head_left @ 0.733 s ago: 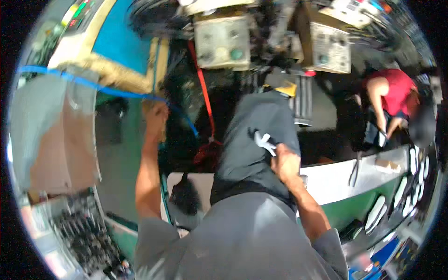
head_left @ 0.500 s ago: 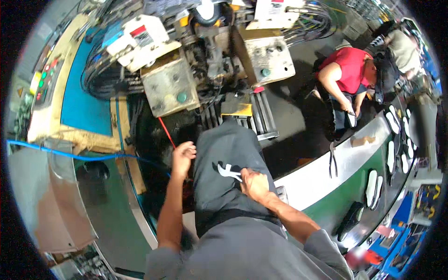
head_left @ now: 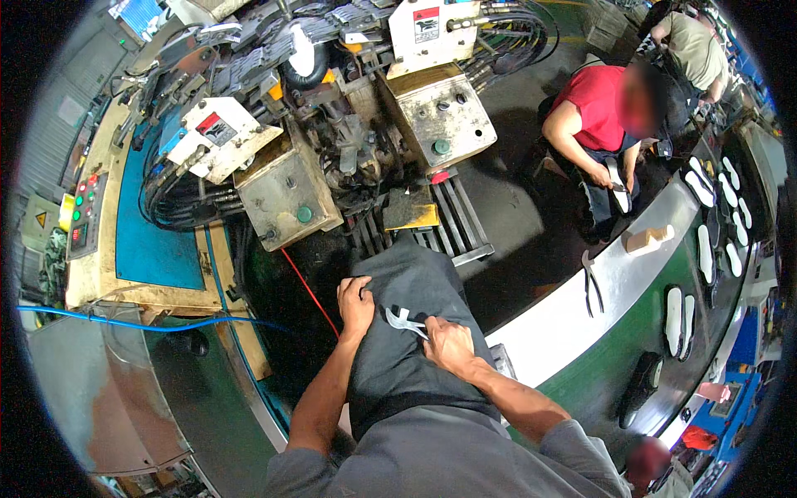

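My right hand (head_left: pixel 449 344) is closed around the handles of a pair of metal pincers (head_left: pixel 405 322), whose hooked jaws point left over my dark trousers. Resting on the left side of my lap is my left hand (head_left: pixel 356 305), its fingers loosely bent and nothing visible in them. A second pair of pincers (head_left: pixel 592 285) lies on the metal ledge (head_left: pixel 548 336) to my right.
A machine with two worn control boxes (head_left: pixel 286 195) stands ahead. Shoe parts (head_left: pixel 706 253) and a dark shoe (head_left: pixel 642 388) lie on the green conveyor (head_left: pixel 573 378) at right. Beyond the ledge, a person in red (head_left: pixel 591 112) holds a shoe part. A blue hose (head_left: pixel 124 319) crosses at left.
My left hand has moved right and down onto my lap. The pincers in my right hand have shifted slightly. My view has turned a little, and the co-worker now sits more upright.
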A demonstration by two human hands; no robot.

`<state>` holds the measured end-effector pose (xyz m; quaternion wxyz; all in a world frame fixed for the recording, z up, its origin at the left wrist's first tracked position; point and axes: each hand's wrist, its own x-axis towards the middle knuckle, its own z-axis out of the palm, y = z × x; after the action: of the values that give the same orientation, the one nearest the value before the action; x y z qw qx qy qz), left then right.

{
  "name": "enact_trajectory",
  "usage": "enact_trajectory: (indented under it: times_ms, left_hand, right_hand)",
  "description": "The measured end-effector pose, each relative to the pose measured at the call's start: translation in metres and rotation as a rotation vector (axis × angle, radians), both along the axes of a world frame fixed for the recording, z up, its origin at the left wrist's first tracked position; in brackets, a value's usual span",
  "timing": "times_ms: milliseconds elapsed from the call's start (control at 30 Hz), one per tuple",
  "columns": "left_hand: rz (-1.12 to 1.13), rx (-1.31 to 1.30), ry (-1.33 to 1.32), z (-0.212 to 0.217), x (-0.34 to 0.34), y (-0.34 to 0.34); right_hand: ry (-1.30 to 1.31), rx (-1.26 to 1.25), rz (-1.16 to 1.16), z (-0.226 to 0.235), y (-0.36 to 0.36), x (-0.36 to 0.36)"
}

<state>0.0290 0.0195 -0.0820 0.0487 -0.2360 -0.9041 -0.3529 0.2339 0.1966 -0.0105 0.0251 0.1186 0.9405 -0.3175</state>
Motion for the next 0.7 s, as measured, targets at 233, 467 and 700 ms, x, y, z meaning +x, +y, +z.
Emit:
enact_trajectory:
  times_ms: [233, 467, 700]
  left_hand:
    - [-0.053, 0.555, -0.768, 0.037, -0.095, -0.028]
    - [0.067, 0.622, -0.609, 0.188, -0.228, 0.006]
    - [0.032, 0.659, -0.701, 0.243, -0.278, 0.061]
  right_hand:
    - [0.017, -0.056, -0.03, 0.001, 0.0, 0.004]
    - [0.012, -0.07, -0.024, 0.005, -0.001, 0.002]
    - [0.003, -0.087, -0.048, 0.001, 0.0, 0.001]
